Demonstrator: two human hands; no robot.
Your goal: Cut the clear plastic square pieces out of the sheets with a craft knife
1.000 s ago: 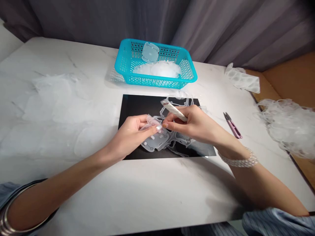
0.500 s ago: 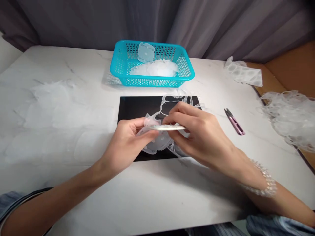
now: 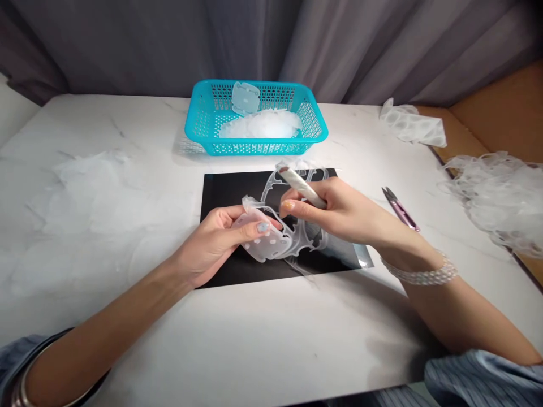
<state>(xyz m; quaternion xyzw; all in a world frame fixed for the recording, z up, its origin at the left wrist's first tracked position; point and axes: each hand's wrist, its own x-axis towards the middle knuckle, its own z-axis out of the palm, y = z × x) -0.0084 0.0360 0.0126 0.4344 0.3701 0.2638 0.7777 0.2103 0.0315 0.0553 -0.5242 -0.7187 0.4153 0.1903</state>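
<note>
Between thumb and fingers, my left hand (image 3: 220, 240) grips a translucent, rounded plastic sheet (image 3: 265, 240) with raised dots and small slots. Thin clear frame-like scrap (image 3: 303, 240) is joined to the sheet's right side and trails over a black mat (image 3: 224, 189). My right hand (image 3: 335, 212) is closed around a white, stick-like tool (image 3: 303, 187), its brownish end pointing up and to the left. The right thumb and fingertips pinch together close to the scrap's edge; whether they also grip it I cannot tell.
A blue plastic basket (image 3: 257, 148) with similar clear pieces stands behind the mat. Pink-handled thread snips (image 3: 400, 209) lie to the right. A tangled heap of clear scrap (image 3: 500, 198) sits at a cardboard box (image 3: 496, 85). Translucent sheets (image 3: 93, 198) cover the left side.
The white tool has swung from lying flat across the sheet to pointing up and left. My right hand has turned, and the sheet now faces me with its scrap spread rightward.
</note>
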